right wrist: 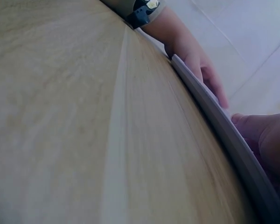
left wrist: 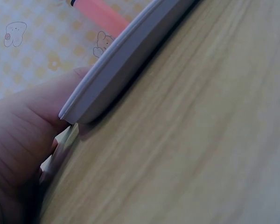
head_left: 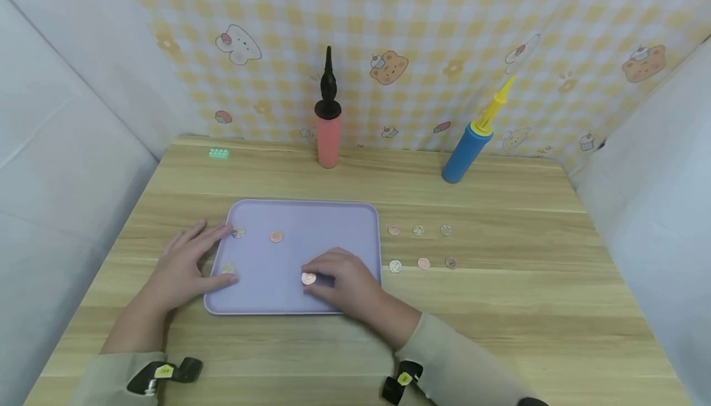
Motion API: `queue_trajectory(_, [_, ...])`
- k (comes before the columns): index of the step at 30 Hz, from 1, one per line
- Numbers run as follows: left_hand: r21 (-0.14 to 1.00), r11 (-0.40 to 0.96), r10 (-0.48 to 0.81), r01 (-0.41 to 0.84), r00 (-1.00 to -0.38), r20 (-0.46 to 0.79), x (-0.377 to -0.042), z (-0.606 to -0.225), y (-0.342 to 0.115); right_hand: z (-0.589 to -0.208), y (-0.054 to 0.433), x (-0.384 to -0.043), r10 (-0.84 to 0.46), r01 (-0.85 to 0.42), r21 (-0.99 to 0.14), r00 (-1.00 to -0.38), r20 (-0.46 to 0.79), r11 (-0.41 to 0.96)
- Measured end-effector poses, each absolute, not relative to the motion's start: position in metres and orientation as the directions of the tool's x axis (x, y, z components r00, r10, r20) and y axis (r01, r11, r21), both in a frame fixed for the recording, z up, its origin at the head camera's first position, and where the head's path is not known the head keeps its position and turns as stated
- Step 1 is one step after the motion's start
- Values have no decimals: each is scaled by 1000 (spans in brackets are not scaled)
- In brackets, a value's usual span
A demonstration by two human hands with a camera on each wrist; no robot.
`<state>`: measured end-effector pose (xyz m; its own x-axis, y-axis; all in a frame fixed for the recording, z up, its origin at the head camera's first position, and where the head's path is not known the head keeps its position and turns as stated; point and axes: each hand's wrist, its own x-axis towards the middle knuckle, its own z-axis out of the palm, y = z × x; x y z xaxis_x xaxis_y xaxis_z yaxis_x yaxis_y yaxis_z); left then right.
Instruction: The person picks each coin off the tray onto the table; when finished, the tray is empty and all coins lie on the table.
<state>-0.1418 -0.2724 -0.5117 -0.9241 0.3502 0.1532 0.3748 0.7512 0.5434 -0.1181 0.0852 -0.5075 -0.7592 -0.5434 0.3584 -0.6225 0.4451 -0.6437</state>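
Observation:
A lavender tray (head_left: 266, 298) lies on the wooden table. Between its thumb and fingers my right hand (head_left: 350, 281) pinches a copper-coloured coin (head_left: 308, 278) over the tray's front middle. My left hand (head_left: 182, 268) rests at the tray's left end with fingers spread, thumb and fingertips reaching over the rim. Close to those fingertips lies a silver coin (head_left: 239, 232), and another silver coin (head_left: 228, 268) sits just above the thumb. One more copper coin (head_left: 276, 237) lies farther in. The left wrist view shows the left hand (left wrist: 23, 126) against the tray's side.
Right of the tray, several coins sit in two rows on the table, among them a silver coin (head_left: 395, 266) and a copper coin (head_left: 424, 263). At the back stand a pink hand pump (head_left: 328, 140) and a leaning blue-and-yellow pump (head_left: 466, 154). A mint-green toy brick (head_left: 219, 153) lies back left.

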Motion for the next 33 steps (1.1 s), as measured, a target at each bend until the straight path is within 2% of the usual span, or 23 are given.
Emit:
queue_trajectory(4, [539, 753, 352, 377, -923, 155, -142, -511, -272, -508, 95, -118, -539, -656, -605, -740, 402, 450])
queue_trajectory(12, [537, 755, 355, 375, -923, 145, -142, -512, -273, -510, 110, -116, -522, -752, -502, -658, 542, 426])
queue_trajectory(16, [543, 751, 355, 377, -923, 149, -143, -512, -274, -512, 123, -116, -492, -766, -470, -642, 588, 438])
queue_trajectory(29, [541, 753, 355, 375, -923, 146, -143, -513, -274, -518, 186, -121, -374, -663, -471, -733, 569, 583])
queue_trajectory(33, [539, 752, 358, 379, -922, 149, -144, -514, -274, -515, 209, -123, -316, -596, -509, -785, 533, 621])
